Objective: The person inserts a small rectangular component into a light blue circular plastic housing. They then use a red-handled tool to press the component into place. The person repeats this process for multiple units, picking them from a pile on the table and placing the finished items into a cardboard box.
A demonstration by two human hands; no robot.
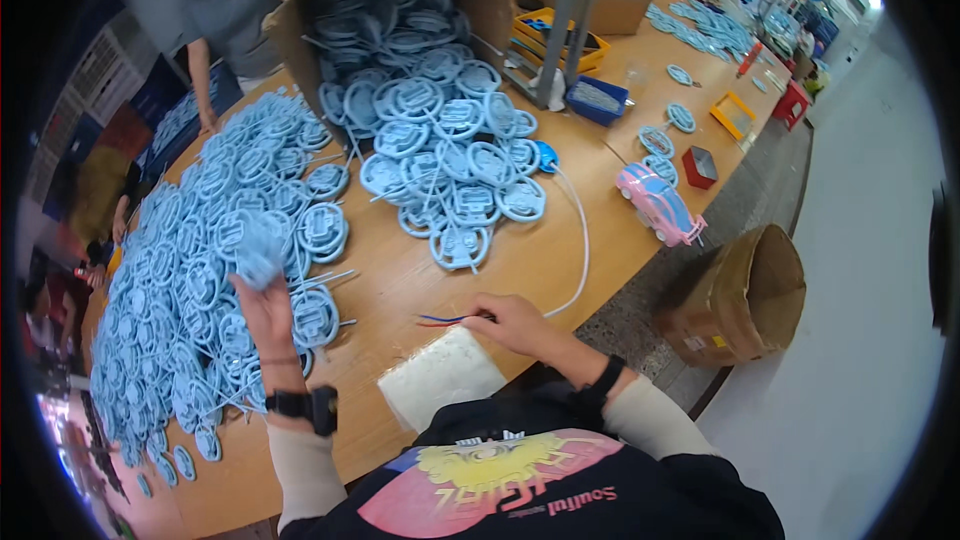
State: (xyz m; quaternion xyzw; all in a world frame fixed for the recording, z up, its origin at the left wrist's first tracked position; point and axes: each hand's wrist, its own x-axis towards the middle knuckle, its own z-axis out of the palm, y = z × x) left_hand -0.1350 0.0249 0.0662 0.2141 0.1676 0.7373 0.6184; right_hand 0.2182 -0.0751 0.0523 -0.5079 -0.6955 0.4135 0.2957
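Observation:
My left hand [265,315] is raised at the left pile, its fingers closed on a light-blue round plastic part [258,258] smeared by motion. Right of it, over the table, my right hand [510,323] pinches a slim dark thing with thin red and blue strands [440,321] sticking out leftward; its exact kind is unclear. A white cable [584,250] curves from a bright blue piece [546,157] down to this hand. Below the right hand lies a whitish square pad [440,378]. Many light-blue ring-shaped parts [180,270] are heaped on the left.
A tipped cardboard box [285,25] spills more blue parts [460,175] ahead. To the right are a pink toy car [658,205], a blue bin [597,100], a red tray [700,168] and a yellow tray [733,115]. An open carton [725,300] stands on the floor. A person [225,10] is across the table.

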